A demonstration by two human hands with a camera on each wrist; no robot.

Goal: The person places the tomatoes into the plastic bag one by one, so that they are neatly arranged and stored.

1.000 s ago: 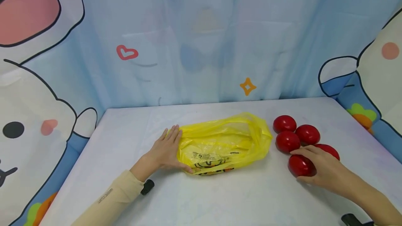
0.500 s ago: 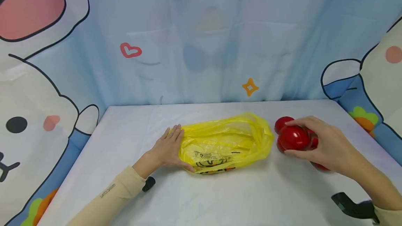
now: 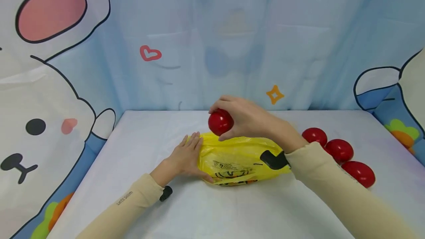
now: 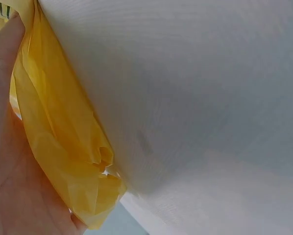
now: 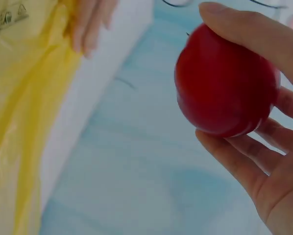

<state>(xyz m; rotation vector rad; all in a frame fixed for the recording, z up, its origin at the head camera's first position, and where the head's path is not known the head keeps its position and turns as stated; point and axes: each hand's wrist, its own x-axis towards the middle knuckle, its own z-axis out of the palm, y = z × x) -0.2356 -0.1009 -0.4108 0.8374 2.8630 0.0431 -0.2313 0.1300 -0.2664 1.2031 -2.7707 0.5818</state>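
Observation:
My right hand [image 3: 254, 119] holds a glossy red apple [image 3: 220, 122] between thumb and fingers, raised over the back left part of a yellow plastic bag [image 3: 232, 158]. In the right wrist view the apple [image 5: 225, 83] is gripped from the side, apart from the bag [image 5: 29, 112]. My left hand [image 3: 186, 159] rests on the bag's left end, fingers extended along it and thumb spread toward the front. The left wrist view shows that hand's thumb and palm [image 4: 19, 186] against the crumpled yellow plastic [image 4: 63, 122]. What the bag contains cannot be seen.
Several more red apples [image 3: 339, 150] lie grouped on the white table [image 3: 232, 213] at the right, partly behind my right sleeve [image 3: 335, 191]. A blue cartoon curtain [image 3: 186, 28] hangs behind the table's back edge. Dark devices sit at both wrists.
My right hand picked up the front apple from the group, lifted it, and carried it left over the yellow bag. My left hand stays on the bag's left end.

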